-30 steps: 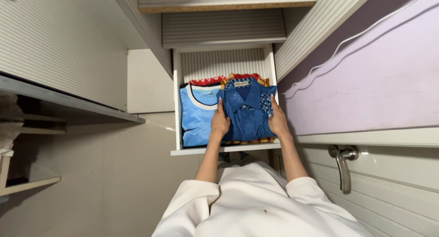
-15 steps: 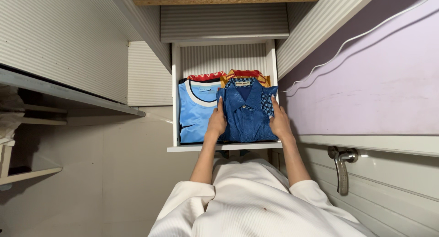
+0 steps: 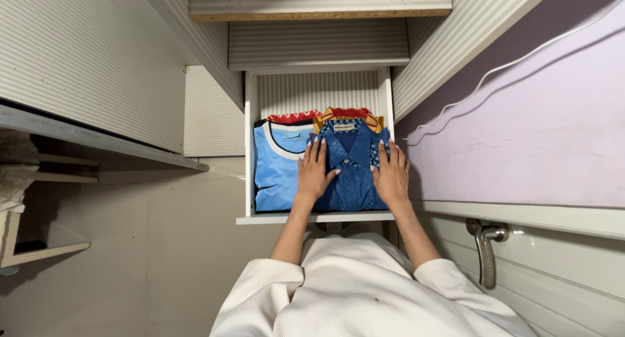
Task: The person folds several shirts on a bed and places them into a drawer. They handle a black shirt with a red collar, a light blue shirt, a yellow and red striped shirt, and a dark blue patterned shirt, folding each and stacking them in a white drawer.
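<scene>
A folded dark blue collared shirt (image 3: 352,164) lies on the right side of an open white drawer (image 3: 250,155). My left hand (image 3: 314,171) rests flat on the shirt's left half, fingers spread. My right hand (image 3: 392,174) lies flat on its right half, next to the drawer wall. A light blue folded jersey (image 3: 277,168) with a white and black collar fills the drawer's left side. Red and orange patterned clothes (image 3: 348,114) peek out behind both stacks.
White ribbed cupboard panels (image 3: 97,70) stand on the left, and a shelf (image 3: 319,2) overhangs the drawer. A lilac wall (image 3: 534,122) with a white cable (image 3: 495,67) runs along the right. A metal door handle (image 3: 485,246) sits at lower right. Pale floor tiles (image 3: 163,246) lie below.
Both hands moved from gripping the blue shirt's sides to lying flat on top of it. The shirt now sits lower in the drawer.
</scene>
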